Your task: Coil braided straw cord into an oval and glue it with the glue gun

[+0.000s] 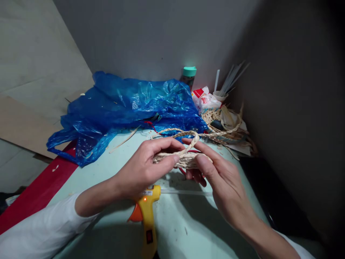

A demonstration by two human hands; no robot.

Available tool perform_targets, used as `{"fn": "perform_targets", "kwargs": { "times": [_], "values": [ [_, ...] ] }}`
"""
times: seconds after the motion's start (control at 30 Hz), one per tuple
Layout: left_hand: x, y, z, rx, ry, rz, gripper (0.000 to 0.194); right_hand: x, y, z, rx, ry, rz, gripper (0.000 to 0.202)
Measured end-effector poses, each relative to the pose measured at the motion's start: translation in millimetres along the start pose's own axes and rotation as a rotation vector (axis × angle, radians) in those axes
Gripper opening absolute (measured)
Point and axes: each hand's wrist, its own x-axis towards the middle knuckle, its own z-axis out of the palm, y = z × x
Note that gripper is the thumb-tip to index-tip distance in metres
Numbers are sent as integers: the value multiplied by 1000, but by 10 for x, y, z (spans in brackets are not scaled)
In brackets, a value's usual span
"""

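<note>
A yellow plastic glue gun (147,212) with an orange trigger (136,214) lies on the pale green surface (180,216). Above that, my left grip (148,160) and right grip (223,176) pinch a pale coiled straw braid (187,162). If I pinch too softly, it may unroll.

Dim light, dark right edge, glare on blue bag (129,97)

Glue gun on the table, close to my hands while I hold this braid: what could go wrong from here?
The glue gun has a lit light and may be hot; the left hand, nearby, could brush it. The braid trails toward the basket and might snag there.
</note>
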Motion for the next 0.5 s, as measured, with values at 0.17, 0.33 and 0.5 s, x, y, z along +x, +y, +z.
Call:
{"fn": "perform_targets", "kwargs": {
  "times": [0.17, 0.33, 0.5],
  "values": [
    [1, 11, 19, 85, 43, -4, 15, -7, -9, 37, 4, 9, -18, 35],
    [-18, 60, 56, 110, 96, 4, 17, -46, 5, 69, 12, 10, -71, 35],
    [-65, 113, 115, 125, 181, -3, 16, -88, -9, 43, -29, -34, -149, 33]
  ]
}}
